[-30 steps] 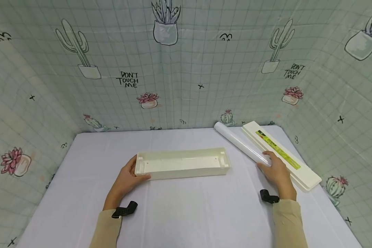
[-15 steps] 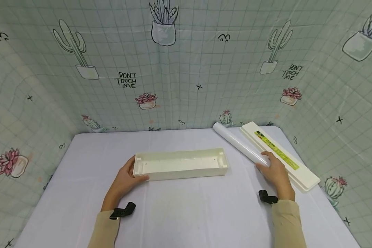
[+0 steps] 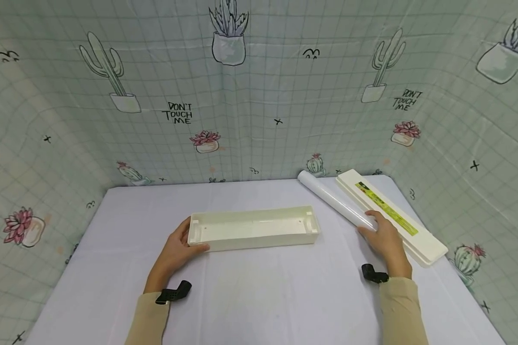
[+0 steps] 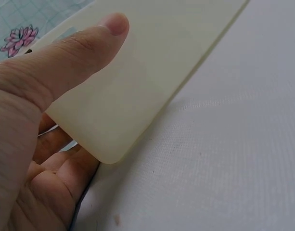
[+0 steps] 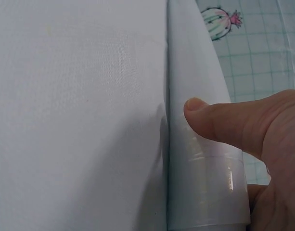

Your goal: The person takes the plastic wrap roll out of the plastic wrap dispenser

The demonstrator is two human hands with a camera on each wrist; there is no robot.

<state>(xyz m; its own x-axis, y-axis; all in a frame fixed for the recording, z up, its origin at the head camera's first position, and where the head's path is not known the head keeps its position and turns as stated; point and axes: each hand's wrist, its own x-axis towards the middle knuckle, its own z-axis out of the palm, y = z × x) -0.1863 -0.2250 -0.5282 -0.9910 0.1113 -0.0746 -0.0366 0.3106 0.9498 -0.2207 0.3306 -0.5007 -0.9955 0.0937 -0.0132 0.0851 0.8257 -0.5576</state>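
Observation:
A long cream plastic box (image 3: 254,240), its top uncovered, sits mid-table. My left hand (image 3: 175,253) grips its left end, thumb along the front wall and fingers round behind the end. In the left wrist view the thumb (image 4: 84,53) lies flat on the box wall (image 4: 137,96). To the right, a white roll of plastic wrap (image 3: 332,197) lies slanting away on the table. My right hand (image 3: 385,242) holds its near end; in the right wrist view the thumb (image 5: 219,118) presses the shiny film of the roll (image 5: 200,178), with the other fingers mostly hidden behind it.
A long cream lid (image 3: 371,211) with a yellow-green label lies right of the roll, close beside my right hand. The white-covered table (image 3: 259,297) meets cactus-printed cloth walls (image 3: 276,86) at the back and both sides.
Both hands keep their grip on the box and the roll, which stay in place. Only the head view shifts slightly.

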